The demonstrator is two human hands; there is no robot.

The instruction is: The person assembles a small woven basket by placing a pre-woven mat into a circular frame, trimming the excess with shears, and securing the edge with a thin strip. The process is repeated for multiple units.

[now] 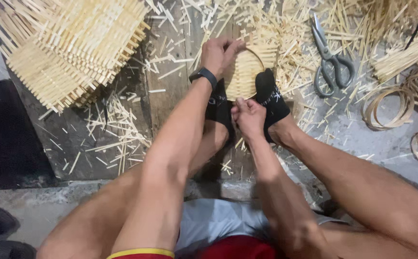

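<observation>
Your right hand is pinching the near rim of the round woven bamboo piece clamped between your black-socked feet; your left hand is gripping its far edge, left of the scissors.

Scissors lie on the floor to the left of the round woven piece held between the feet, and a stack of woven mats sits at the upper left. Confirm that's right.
One detail is off: in the head view the scissors lie to the right of the round woven piece, not the left. The piece is indeed held between the feet, and the stack of woven mats does sit at the upper left.
</observation>
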